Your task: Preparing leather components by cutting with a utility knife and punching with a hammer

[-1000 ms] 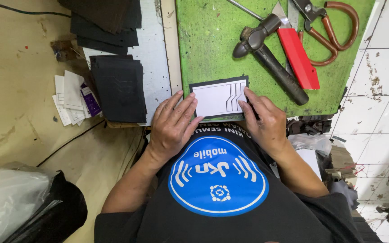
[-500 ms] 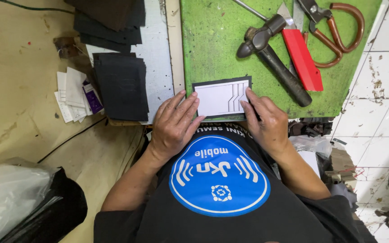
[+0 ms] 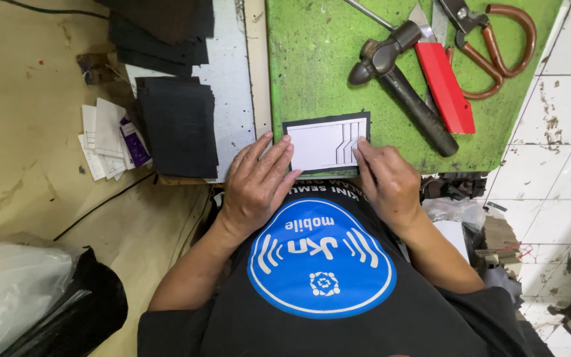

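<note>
A white card template with grey lines [image 3: 322,142] lies on a black sheet at the near edge of the green cutting mat [image 3: 312,59]. My left hand [image 3: 256,185] rests flat with its fingertips on the card's left edge. My right hand [image 3: 384,182] presses its fingers on the card's right lower corner. Neither hand grips anything; both hold the card down against the mat.
A black hammer [image 3: 398,73], a red-handled knife [image 3: 441,79] and brown-handled scissors [image 3: 497,46] lie on the mat's far right. A stack of black sheets [image 3: 176,125] sits to the left, with white paper slips [image 3: 104,139] beside it. White tiled floor lies to the right, plastic bags at lower left.
The view has shifted slightly; both hands stay on the card, with only small finger adjustments.
</note>
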